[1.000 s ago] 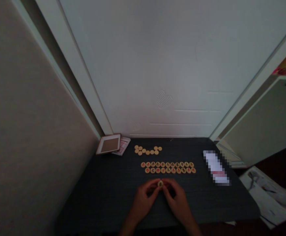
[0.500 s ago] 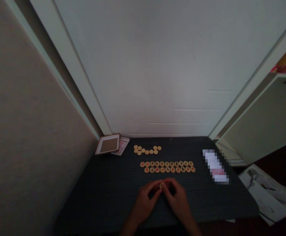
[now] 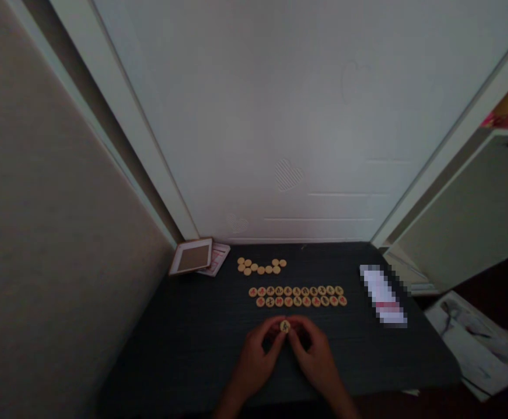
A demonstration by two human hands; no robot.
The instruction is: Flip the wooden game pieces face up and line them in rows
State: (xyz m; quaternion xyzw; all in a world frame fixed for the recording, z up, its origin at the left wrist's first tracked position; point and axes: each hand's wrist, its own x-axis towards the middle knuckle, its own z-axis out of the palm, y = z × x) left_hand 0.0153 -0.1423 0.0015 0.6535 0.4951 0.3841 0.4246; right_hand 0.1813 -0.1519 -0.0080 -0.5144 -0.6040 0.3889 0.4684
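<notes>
Between the fingertips of both hands is a round Chinese chess piece, its face with a dark character turned up toward me. My left hand pinches it from the left, and my right hand pinches it from the right. Just beyond the hands lie two rows of Chinese chess pieces, face up, with red and dark characters. Farther back, a loose group of plain-faced pieces rests on the dark table.
A shallow open box sits on a pinkish printed card or lid at the back left. On the right lies a blurred-out white item. A white panel rises behind the table; a white box stands lower, beyond the right edge.
The piece between my fingers has turned from nearly edge-on to face up, so its dark character shows. Both hands have stayed in almost the same place.
</notes>
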